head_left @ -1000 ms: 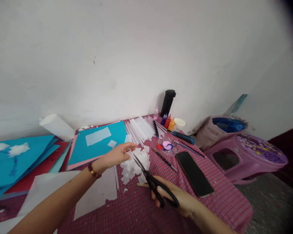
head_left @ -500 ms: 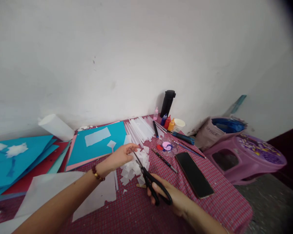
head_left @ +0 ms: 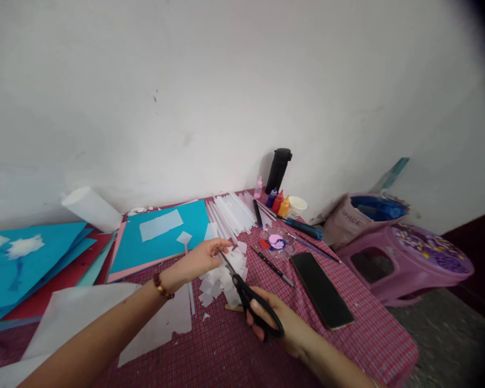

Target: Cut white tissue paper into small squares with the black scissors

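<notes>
My right hand (head_left: pixel 272 312) grips a pair of black-handled scissors (head_left: pixel 242 288), blades pointing up and left. The blades look nearly closed, and their tips reach the fingertips of my left hand (head_left: pixel 204 258). Those left fingers are pinched together; whatever they hold is hidden or too small to make out. Below the blades lies a heap of small cut white paper pieces (head_left: pixel 214 283). A large white paper sheet (head_left: pixel 161 328) lies partly under my left forearm, which wears a beaded bracelet (head_left: pixel 161 286).
Blue card (head_left: pixel 125 256) with white paper on it lies behind my left hand. To the right are a black phone (head_left: pixel 322 291), a paint palette (head_left: pixel 277 242), a brush (head_left: pixel 272 265), paint bottles (head_left: pixel 278 202) and a black flask (head_left: pixel 278 170). A pink stool (head_left: pixel 372 264) stands beyond the table edge.
The scissor handles have come together and the blades have closed. My left hand has stayed almost in place, still pinched by the blade tips.
</notes>
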{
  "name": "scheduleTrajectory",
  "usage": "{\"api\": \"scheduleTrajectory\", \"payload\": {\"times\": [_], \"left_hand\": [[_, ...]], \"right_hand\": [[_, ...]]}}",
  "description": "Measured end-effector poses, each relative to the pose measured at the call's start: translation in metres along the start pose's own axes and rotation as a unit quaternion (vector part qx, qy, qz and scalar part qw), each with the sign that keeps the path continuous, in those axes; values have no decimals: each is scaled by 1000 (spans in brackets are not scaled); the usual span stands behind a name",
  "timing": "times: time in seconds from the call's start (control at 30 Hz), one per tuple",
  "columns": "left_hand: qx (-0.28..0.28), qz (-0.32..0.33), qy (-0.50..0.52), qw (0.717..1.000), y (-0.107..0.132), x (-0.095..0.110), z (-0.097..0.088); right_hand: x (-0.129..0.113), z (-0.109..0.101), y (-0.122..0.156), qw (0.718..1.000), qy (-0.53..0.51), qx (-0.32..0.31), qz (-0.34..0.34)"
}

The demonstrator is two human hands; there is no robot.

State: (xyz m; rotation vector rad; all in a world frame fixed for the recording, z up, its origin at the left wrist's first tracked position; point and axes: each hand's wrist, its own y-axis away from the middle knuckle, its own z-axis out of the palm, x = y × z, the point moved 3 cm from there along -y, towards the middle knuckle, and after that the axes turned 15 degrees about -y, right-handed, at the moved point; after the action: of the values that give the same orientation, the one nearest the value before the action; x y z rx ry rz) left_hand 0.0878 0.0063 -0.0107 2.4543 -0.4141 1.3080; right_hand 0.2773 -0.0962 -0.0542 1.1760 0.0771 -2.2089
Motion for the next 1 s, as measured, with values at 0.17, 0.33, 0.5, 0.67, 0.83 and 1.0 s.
{"api": "scheduleTrajectory", "payload": {"times": [0.17, 0.33, 0.5, 0.67, 0.83, 1.0], "left_hand": [[-12, 7, -28, 1000, 1, 0, -2], [52, -39, -203, 977, -6, -13, -39], [111, -80, -288, 948, -43, -35, -79], [55, -28, -373, 926, -85, -43, -72], [-23, 39, -429, 902, -103, -37, -59], [-57, 51, -450, 890, -104, -39, -57]], "right_hand": [[0, -1, 1, 1000, -15, -6, 15], [3, -9, 6, 987, -140, -32, 72], [4, -12, 6, 967, -215, -90, 102], [10, -17, 4, 962, -228, -120, 86], [19, -22, 3, 959, -235, -124, 99], [18, -19, 3, 962, -219, -123, 111]]}}
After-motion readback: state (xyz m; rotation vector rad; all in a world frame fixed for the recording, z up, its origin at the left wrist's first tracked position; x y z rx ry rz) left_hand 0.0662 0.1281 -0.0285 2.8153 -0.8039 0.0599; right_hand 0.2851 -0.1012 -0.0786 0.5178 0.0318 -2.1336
